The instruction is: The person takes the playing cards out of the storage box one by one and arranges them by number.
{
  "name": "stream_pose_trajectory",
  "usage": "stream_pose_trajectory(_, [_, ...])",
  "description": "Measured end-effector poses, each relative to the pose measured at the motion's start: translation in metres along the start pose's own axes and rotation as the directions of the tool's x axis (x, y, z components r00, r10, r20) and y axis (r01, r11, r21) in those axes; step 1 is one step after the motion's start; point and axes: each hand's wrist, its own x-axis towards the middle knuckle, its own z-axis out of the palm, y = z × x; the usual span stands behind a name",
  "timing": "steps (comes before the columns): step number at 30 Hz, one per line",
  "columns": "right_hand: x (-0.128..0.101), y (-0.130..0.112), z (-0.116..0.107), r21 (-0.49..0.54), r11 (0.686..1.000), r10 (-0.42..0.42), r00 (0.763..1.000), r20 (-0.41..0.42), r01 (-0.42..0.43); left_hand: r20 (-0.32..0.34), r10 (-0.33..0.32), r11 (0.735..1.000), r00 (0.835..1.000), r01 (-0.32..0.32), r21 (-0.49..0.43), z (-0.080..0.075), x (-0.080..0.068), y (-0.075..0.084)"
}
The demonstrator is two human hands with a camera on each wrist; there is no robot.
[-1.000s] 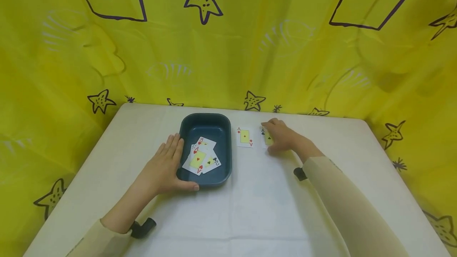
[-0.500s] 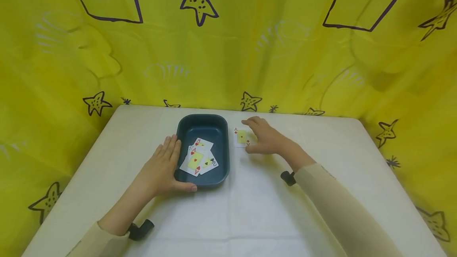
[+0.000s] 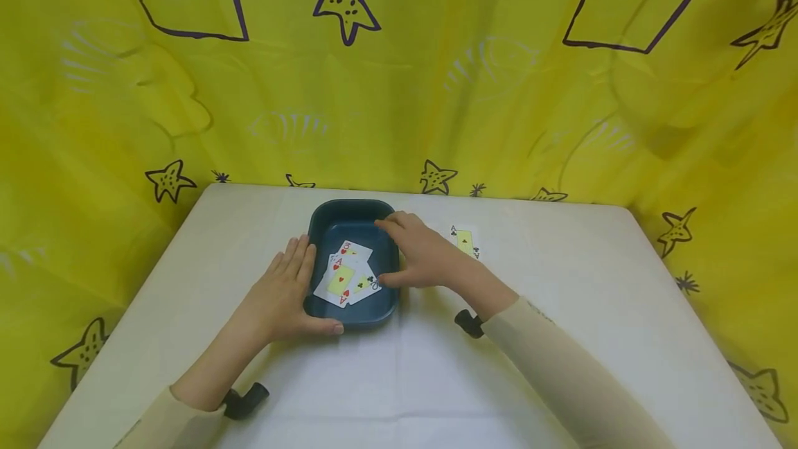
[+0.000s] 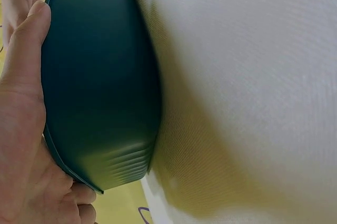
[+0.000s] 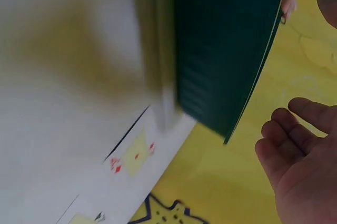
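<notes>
Plainly one tray (image 3: pixel 354 214), left grip (image 3: pixel 283 300) and right grip (image 3: pixel 424 253) both outspread, two cards (image 5: pixel 135 154) outside.

One tray (image 3: pixel 352 229), two hands (image 3: pixel 282 300) (image 3: pixel 425 255), five-plus cards (image 3: pixel 340 281)

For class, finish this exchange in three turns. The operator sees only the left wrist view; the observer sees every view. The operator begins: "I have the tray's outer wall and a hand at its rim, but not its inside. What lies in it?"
Observer: In the head view, the ace of hearts lies face up in the tray, overlapping other cards.

Operator: My view shows no cards on the table. Do any lie there, outside the tray?

Observer: Yes, two show face up: the ace of clubs, and the ace of diamonds, which the right wrist view reveals.
</notes>
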Motion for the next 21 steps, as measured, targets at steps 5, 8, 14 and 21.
stream_pose_trajectory(5, [0.01,-0.015,0.011,-0.055,0.996,-0.063,0.998,0.008,0.063,-0.01,0.012,1.0,1.0,-0.012,0.011,0.001,0.0,0.0])
stream_pose_trajectory(8, [0.017,-0.023,0.017,-0.071,0.994,-0.083,0.996,0.016,0.084,-0.015,0.02,1.0,1.0,-0.02,0.019,0.0,0.0,-0.002])
stream_pose_trajectory(14, [0.026,-0.037,0.03,-0.081,0.993,-0.079,0.996,0.039,0.082,-0.019,0.028,0.999,0.999,-0.028,0.017,0.001,0.0,-0.003])
stream_pose_trajectory(21, [0.036,-0.047,0.044,-0.167,0.984,-0.045,0.997,0.058,0.054,-0.037,0.042,0.999,0.998,-0.041,0.019,0.001,-0.001,-0.003])
